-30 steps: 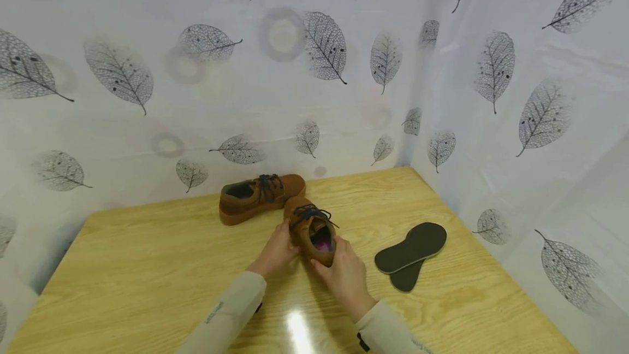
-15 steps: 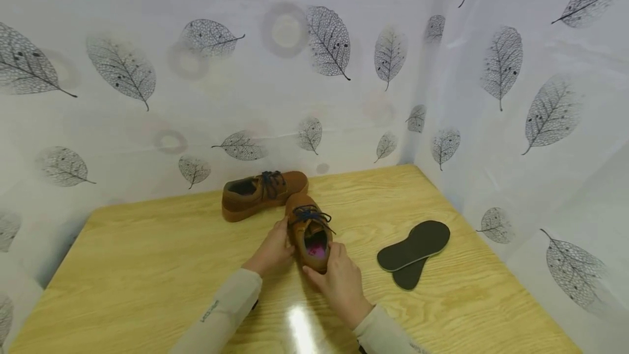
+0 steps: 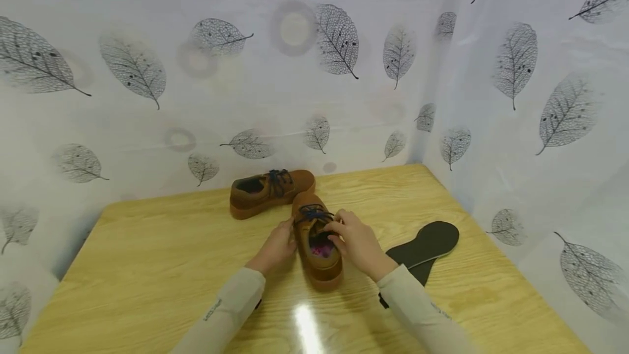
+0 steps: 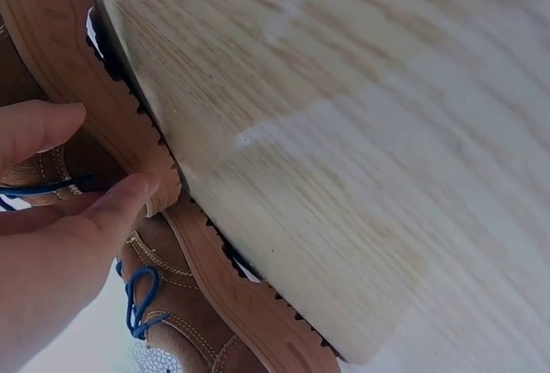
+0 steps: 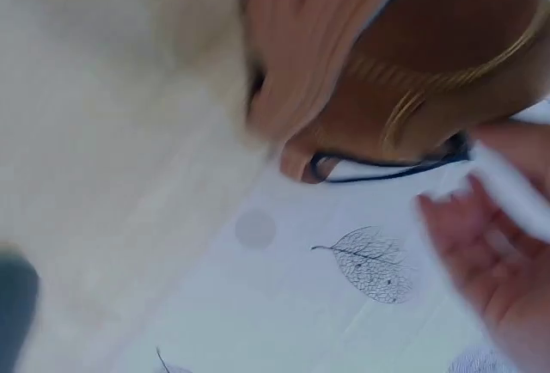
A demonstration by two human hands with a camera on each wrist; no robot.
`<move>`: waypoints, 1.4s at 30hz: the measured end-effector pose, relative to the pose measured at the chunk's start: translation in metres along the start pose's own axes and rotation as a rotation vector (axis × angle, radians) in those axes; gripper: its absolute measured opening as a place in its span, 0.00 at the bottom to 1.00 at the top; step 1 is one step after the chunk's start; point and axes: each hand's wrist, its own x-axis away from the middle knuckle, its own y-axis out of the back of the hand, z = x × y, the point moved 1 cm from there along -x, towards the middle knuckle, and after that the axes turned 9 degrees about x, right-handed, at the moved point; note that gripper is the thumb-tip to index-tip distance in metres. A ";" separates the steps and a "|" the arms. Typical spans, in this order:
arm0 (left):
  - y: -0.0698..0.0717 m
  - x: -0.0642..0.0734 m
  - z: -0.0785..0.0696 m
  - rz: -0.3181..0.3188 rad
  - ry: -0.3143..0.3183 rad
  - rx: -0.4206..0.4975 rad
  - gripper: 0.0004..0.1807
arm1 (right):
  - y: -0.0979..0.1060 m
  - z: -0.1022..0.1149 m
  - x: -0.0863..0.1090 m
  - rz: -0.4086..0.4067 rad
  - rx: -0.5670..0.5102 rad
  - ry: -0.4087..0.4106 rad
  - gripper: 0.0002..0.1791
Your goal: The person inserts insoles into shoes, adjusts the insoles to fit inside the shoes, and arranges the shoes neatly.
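A brown leather shoe (image 3: 326, 273) with dark blue laces (image 3: 314, 213) stands on the table, heel towards me, a pink-purple patch showing inside. My left hand (image 3: 277, 246) holds its left side. In the left wrist view, thumb and fingertips (image 4: 129, 191) meet the tan sole (image 4: 116, 119) near the toe. My right hand (image 3: 357, 239) is over the right edge of the opening, fingers bent and apart beside the laces and tongue. Blurred in the right wrist view, these fingers (image 5: 451, 214) are spread with a gap near a lace loop (image 5: 378, 175).
A matching second shoe (image 3: 245, 206) lies sideways behind, close to the first shoe's toe. Two crossed black insoles (image 3: 437, 238) lie to the right, partly covered by my right wrist. A white curtain (image 3: 236, 86) with leaf prints hangs along the back and right of the wooden table (image 3: 162, 255).
My right hand has left the shoe's heel and moved forward to the opening beside the laces. The left hand stays at the shoe's left side. The view has shifted slightly.
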 end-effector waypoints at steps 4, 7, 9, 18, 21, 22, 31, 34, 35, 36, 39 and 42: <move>0.002 0.003 -0.002 -0.005 0.025 -0.003 0.31 | -0.011 -0.010 -0.022 0.032 0.130 0.307 0.08; 0.005 0.005 -0.007 -0.029 -0.009 -0.011 0.28 | -0.017 -0.016 -0.032 0.002 0.225 0.467 0.06; 0.007 0.005 -0.011 -0.068 -0.072 -0.016 0.25 | -0.020 -0.019 -0.035 -0.047 0.247 0.517 0.06; 0.007 0.001 -0.041 -0.198 -0.340 -0.050 0.21 | -0.029 -0.025 -0.029 -0.255 -0.040 0.335 0.09; 0.005 -0.003 -0.050 -0.168 -0.349 -0.120 0.25 | -0.031 -0.024 -0.026 -0.255 -0.098 0.297 0.09; 0.004 -0.004 -0.053 -0.158 -0.335 -0.141 0.25 | -0.032 -0.024 -0.025 -0.251 -0.115 0.287 0.09; -0.004 -0.005 -0.060 -0.189 -0.238 -0.220 0.19 | -0.029 -0.023 -0.021 -0.199 -0.108 0.276 0.10; -0.005 -0.005 -0.061 -0.194 -0.240 -0.206 0.19 | -0.026 -0.022 -0.022 -0.155 -0.049 0.237 0.15; -0.005 -0.004 -0.061 -0.193 -0.237 -0.198 0.19 | -0.025 -0.022 -0.022 -0.133 -0.029 0.219 0.16; -0.005 -0.004 -0.062 -0.193 -0.230 -0.189 0.20 | -0.024 -0.023 -0.023 -0.106 -0.007 0.199 0.17; -0.005 -0.004 -0.061 -0.189 -0.203 -0.162 0.20 | -0.024 -0.024 -0.021 -0.046 0.028 0.148 0.15; -0.007 -0.003 -0.058 -0.208 -0.210 -0.138 0.20 | -0.026 -0.026 -0.017 -0.047 -0.033 0.118 0.10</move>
